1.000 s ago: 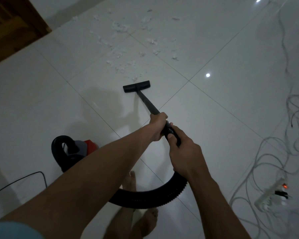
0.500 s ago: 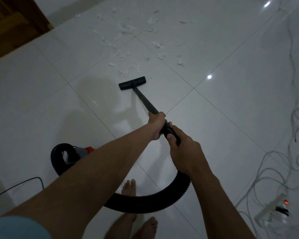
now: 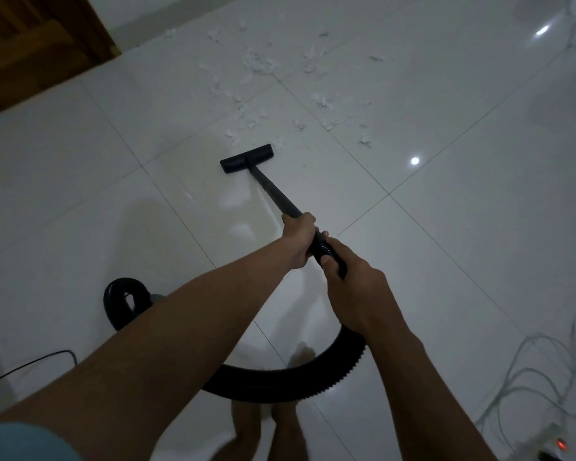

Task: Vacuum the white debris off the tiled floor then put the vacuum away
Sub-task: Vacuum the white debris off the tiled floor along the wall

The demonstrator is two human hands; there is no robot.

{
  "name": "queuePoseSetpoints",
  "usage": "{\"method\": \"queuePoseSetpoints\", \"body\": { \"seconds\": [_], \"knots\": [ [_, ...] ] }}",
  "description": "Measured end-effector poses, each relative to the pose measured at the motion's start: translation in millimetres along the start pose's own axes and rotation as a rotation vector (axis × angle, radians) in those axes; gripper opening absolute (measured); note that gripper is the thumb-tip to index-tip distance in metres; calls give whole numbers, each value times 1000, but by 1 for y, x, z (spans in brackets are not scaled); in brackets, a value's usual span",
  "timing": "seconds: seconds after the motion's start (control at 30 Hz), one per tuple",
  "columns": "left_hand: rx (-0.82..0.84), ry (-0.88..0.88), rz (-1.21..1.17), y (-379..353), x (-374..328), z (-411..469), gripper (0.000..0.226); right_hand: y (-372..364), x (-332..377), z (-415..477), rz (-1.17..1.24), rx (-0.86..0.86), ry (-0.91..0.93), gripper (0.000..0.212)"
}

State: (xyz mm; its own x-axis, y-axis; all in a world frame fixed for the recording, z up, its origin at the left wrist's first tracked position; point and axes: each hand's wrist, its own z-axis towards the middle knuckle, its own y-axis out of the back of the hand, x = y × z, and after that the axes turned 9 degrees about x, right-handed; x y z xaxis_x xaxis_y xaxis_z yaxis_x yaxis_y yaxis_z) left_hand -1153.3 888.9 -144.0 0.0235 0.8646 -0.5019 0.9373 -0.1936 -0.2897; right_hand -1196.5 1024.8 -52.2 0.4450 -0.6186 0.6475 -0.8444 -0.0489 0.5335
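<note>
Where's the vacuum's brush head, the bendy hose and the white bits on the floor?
brush head [image 3: 246, 158], head view, on its flat black top.
bendy hose [image 3: 280, 384], head view, on its ribbed curve.
white bits [image 3: 260, 64], head view, on the thickest clump.

I see the flat black floor head [image 3: 246, 158] lying on the glossy white tiled floor [image 3: 80, 194], its front edge just short of the nearest scraps. The white debris [image 3: 260, 64] lies scattered in small torn flakes beyond it. The black wand [image 3: 273, 191] slants back to my left hand [image 3: 300, 237]. My right hand [image 3: 353, 294] grips the ribbed hose [image 3: 296, 380], which curves round to the vacuum body [image 3: 123, 304], half hidden behind my forearm.
</note>
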Motion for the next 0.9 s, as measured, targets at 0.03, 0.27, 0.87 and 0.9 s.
{"method": "queuePoseSetpoints", "body": {
  "seconds": [0.03, 0.27, 0.87, 0.9],
  "knots": [
    [-5, -1, -7, 0, -7, 3, 46, 2, 3, 7, -7, 4, 5, 44],
    [-42, 0, -64, -1, -51, 31, 48, 15, 24, 57, -27, 41, 25, 46],
    [-90, -49, -107, 28, -151, 102, 42, 16, 91, 166, -66, 98, 70, 47],
    [-93, -48, -113, 31, -158, 105, 45, 16, 96, 172, -70, 97, 64, 47]
  ]
}}
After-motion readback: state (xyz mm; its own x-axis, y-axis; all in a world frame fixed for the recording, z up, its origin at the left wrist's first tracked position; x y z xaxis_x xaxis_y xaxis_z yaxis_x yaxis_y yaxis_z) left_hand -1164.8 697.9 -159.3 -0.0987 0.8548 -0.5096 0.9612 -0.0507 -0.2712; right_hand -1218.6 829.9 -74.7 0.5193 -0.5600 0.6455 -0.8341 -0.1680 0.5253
